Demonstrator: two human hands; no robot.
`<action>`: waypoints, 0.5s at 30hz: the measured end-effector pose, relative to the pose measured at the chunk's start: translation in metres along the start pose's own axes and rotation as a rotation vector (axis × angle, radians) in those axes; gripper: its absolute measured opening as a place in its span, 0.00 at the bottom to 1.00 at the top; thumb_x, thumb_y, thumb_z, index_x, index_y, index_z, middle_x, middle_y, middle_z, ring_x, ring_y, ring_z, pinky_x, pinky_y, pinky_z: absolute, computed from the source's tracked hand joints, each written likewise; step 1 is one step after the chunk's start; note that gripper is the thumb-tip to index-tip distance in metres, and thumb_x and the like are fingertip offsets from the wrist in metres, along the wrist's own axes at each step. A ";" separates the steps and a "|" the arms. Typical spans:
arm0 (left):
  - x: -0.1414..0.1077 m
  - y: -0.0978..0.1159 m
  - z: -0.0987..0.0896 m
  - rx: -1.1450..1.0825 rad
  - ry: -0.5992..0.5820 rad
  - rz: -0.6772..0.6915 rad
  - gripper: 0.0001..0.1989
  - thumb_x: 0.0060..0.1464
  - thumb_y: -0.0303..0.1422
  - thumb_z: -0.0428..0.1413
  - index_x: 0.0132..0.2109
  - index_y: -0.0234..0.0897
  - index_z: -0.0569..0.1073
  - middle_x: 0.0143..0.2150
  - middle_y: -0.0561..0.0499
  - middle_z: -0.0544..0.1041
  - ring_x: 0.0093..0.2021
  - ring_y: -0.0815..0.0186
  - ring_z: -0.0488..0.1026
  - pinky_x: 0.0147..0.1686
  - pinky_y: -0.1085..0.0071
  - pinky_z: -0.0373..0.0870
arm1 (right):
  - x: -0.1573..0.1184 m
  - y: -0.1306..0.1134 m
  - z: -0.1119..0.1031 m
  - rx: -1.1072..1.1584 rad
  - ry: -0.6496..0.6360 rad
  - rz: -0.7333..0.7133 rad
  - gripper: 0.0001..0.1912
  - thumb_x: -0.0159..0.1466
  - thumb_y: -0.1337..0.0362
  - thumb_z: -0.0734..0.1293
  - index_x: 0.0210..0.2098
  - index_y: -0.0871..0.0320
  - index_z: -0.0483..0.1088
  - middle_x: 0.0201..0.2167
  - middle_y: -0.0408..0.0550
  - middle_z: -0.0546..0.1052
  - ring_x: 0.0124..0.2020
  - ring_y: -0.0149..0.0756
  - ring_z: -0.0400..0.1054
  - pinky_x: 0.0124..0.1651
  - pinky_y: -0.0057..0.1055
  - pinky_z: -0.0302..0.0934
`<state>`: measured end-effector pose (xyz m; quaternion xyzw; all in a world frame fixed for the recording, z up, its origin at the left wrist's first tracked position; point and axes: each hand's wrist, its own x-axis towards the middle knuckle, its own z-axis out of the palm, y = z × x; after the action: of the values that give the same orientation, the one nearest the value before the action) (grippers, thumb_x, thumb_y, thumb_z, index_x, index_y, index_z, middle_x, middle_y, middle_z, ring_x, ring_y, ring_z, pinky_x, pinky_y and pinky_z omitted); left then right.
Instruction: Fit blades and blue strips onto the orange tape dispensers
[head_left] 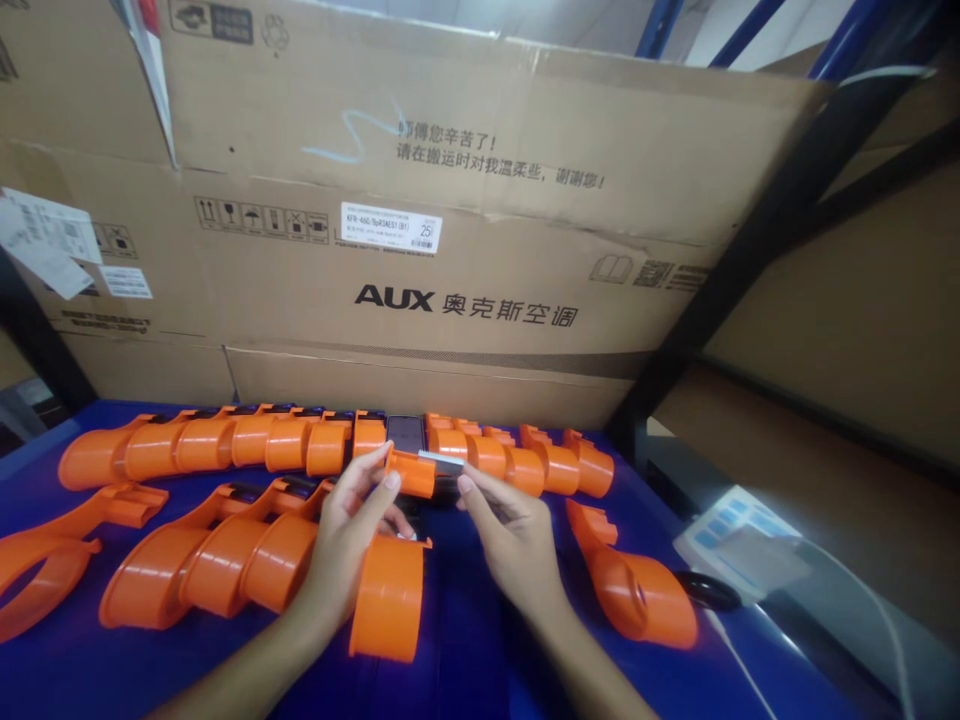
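Near the middle, my left hand (352, 530) is closed around an orange plastic part (388, 600), whose wide ring hangs below the fingers and whose narrow end points up and right. My right hand (514, 530) pinches a small grey flat piece with a toothed edge (442, 463) between thumb and fingers. The grey piece meets the top of the orange part's narrow end. Behind both hands a dark rectangular object (406, 433) stands between orange parts.
Rows of similar orange parts (206, 443) line the back and left of the blue surface (525, 620). One orange part (652, 600) lies at right, beside a black oval object (709, 590) and a white-blue device (739, 540). Cardboard (450, 270) stands behind.
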<state>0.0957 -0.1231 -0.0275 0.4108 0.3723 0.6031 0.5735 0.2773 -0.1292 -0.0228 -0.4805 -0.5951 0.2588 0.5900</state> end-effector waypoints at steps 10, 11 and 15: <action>0.007 0.010 0.009 -0.059 0.063 -0.004 0.39 0.44 0.50 0.68 0.60 0.35 0.75 0.29 0.52 0.79 0.20 0.67 0.74 0.24 0.71 0.72 | -0.006 -0.005 0.002 -0.304 -0.280 -0.251 0.19 0.73 0.62 0.62 0.60 0.56 0.74 0.40 0.52 0.81 0.38 0.42 0.76 0.44 0.38 0.71; 0.009 0.013 0.011 -0.065 0.073 -0.008 0.38 0.44 0.50 0.68 0.60 0.35 0.76 0.28 0.52 0.78 0.20 0.67 0.73 0.23 0.71 0.71 | -0.006 -0.005 0.002 -0.324 -0.317 -0.258 0.20 0.73 0.62 0.61 0.62 0.56 0.72 0.43 0.53 0.81 0.40 0.43 0.76 0.47 0.39 0.71; 0.012 0.020 0.010 -0.079 0.111 -0.036 0.36 0.43 0.48 0.68 0.58 0.34 0.77 0.25 0.54 0.77 0.19 0.67 0.72 0.23 0.71 0.70 | -0.004 -0.003 0.000 -0.439 -0.374 -0.273 0.22 0.73 0.62 0.61 0.65 0.56 0.67 0.51 0.56 0.79 0.50 0.47 0.72 0.54 0.44 0.67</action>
<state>0.0974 -0.1123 -0.0039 0.3469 0.3866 0.6290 0.5784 0.2760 -0.1341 -0.0217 -0.4560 -0.7938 0.1263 0.3821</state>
